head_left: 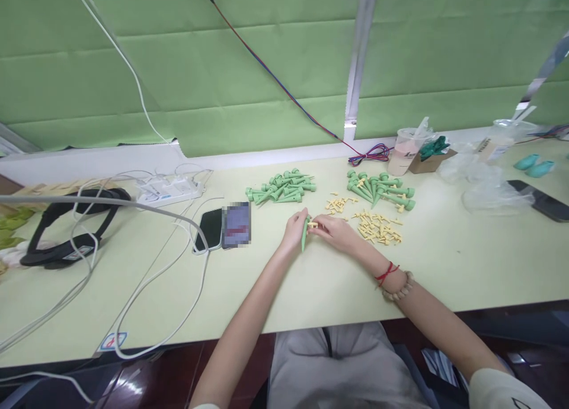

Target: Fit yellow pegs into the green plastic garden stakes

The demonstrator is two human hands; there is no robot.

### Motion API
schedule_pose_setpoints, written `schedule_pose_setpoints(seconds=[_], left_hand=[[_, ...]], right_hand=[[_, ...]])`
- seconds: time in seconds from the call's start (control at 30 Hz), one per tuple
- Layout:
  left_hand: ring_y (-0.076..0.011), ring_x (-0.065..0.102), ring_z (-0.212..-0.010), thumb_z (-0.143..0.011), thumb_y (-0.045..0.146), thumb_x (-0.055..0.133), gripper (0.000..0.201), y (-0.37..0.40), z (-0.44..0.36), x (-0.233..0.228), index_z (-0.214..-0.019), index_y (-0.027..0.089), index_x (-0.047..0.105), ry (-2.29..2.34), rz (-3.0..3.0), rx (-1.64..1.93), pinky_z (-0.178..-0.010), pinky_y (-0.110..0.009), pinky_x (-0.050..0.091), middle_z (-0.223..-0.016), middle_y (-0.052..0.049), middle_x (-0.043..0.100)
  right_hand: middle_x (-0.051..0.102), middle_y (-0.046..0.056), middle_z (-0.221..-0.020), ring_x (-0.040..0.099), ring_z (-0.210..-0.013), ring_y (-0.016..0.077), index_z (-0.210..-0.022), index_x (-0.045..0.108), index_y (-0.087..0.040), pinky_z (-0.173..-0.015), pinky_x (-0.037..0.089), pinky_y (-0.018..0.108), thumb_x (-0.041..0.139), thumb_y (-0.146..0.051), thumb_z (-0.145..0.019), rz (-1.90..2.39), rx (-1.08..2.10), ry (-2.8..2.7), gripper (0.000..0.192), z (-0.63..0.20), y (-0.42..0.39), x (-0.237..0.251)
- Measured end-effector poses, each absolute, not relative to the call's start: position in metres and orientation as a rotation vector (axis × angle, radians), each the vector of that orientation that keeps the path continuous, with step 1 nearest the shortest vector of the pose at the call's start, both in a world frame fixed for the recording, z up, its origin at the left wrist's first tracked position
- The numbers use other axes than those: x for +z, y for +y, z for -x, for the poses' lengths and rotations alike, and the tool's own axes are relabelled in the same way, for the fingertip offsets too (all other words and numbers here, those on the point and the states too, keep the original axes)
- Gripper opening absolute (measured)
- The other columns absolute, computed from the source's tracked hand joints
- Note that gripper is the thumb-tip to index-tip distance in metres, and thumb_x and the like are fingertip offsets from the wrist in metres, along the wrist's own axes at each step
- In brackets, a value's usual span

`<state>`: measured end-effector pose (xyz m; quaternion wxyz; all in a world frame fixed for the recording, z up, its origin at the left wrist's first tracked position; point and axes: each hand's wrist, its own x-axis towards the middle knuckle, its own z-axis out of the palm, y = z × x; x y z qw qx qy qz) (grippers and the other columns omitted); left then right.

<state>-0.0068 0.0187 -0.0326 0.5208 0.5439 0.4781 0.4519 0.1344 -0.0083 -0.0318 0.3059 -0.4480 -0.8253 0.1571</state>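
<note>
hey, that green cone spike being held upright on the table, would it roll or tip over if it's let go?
The green spike stands on its narrow tip between the left hand and right hand, so it would probably topple if released. Its tapered round body suggests it would roll in a curve. It looks like stiff, light plastic, like the pile of green spikes.

No text can be read; a sticker at the desk's front edge bears a blurred red-and-blue mark.

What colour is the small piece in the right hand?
Pale yellow piece, held by the right hand; head view.
</note>
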Motion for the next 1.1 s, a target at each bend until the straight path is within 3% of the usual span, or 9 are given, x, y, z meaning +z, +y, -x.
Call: schedule_pose_setpoints(seconds=[0.2,0.3,0.47,0.57,0.67,0.77,0.93,1.1], left_hand=[[-0.0090,0.041,-0.044,-0.077,0.046,0.050,0.034,0.019,0.008,-0.035,-0.062,0.016,0.051,1.184,-1.354,1.082,-0.047,-0.022,0.033,-0.050,0.004,0.044],[-0.0093,0.041,-0.045,-0.076,0.047,0.051,0.032,0.014,0.006,-0.030,-0.064,0.017,0.051,1.149,-1.423,1.108,-0.048,-0.022,0.032,-0.050,0.004,0.044],[-0.0089,0.040,-0.048,-0.074,0.044,0.057,0.025,0.006,0.004,-0.024,-0.074,0.019,0.055,1.102,-1.474,1.146,-0.050,-0.020,0.031,-0.054,0.005,0.047],[-0.0081,0.040,-0.047,-0.077,0.046,0.052,0.028,0.007,0.002,-0.023,-0.073,0.019,0.052,1.078,-1.419,1.159,-0.048,-0.019,0.032,-0.055,0.005,0.046],[-0.0071,0.037,-0.042,-0.080,0.049,0.045,0.033,0.011,0.002,-0.023,-0.071,0.018,0.049,1.068,-1.319,1.141,-0.043,-0.019,0.030,-0.051,0.006,0.040],[-0.0063,0.034,-0.037,-0.079,0.051,0.044,0.036,0.015,0.004,-0.022,-0.070,0.017,0.049,1.058,-1.239,1.074,-0.039,-0.018,0.027,-0.047,0.006,0.037],[-0.0053,0.033,-0.036,-0.076,0.051,0.048,0.036,0.014,0.005,-0.023,-0.068,0.016,0.049,1.036,-1.203,1.003,-0.038,-0.017,0.024,-0.047,0.006,0.039],[-0.0057,0.038,-0.041,-0.075,0.047,0.054,0.029,0.013,0.004,-0.024,-0.072,0.018,0.050,1.028,-1.250,1.095,-0.042,-0.017,0.027,-0.049,0.007,0.040]], right_hand=[[0.058,0.005,-0.078,0.052,-0.068,0.0143,-0.078,0.056,-0.017,-0.063,0.036,0.025,0.041,-0.038,-0.090,1.189,0.458,-2.147,0.028,-0.130,-0.007,-0.042],[0.056,0.003,-0.065,0.052,-0.060,0.0133,-0.069,0.053,-0.017,-0.061,0.038,0.025,0.026,-0.040,-0.094,1.212,0.510,-2.065,0.043,-0.125,-0.008,-0.043],[0.038,-0.003,-0.039,0.044,-0.037,0.0109,-0.054,0.041,-0.019,-0.045,0.035,0.022,-0.002,-0.044,-0.093,1.252,0.639,-1.987,0.063,-0.119,-0.005,-0.044],[0.049,-0.001,-0.049,0.050,-0.046,0.0118,-0.059,0.047,-0.018,-0.049,0.034,0.022,0.014,-0.050,-0.093,1.276,0.596,-1.975,0.057,-0.122,-0.006,-0.042],[0.060,0.002,-0.068,0.054,-0.059,0.0136,-0.080,0.055,-0.019,-0.054,0.031,0.023,0.036,-0.051,-0.088,1.332,0.440,-1.981,0.038,-0.127,-0.009,-0.036],[0.062,0.001,-0.077,0.056,-0.061,0.0129,-0.095,0.053,-0.021,-0.054,0.029,0.022,0.037,-0.045,-0.090,1.389,0.238,-2.065,0.030,-0.132,-0.010,-0.031],[0.062,0.004,-0.086,0.056,-0.066,0.0129,-0.092,0.056,-0.021,-0.052,0.027,0.023,0.034,-0.037,-0.094,1.354,0.066,-2.288,0.028,-0.136,-0.010,-0.030],[0.061,0.003,-0.077,0.055,-0.068,0.0129,-0.079,0.056,-0.019,-0.056,0.030,0.022,0.034,-0.028,-0.093,1.306,0.191,-2.197,0.027,-0.132,-0.011,-0.033]])
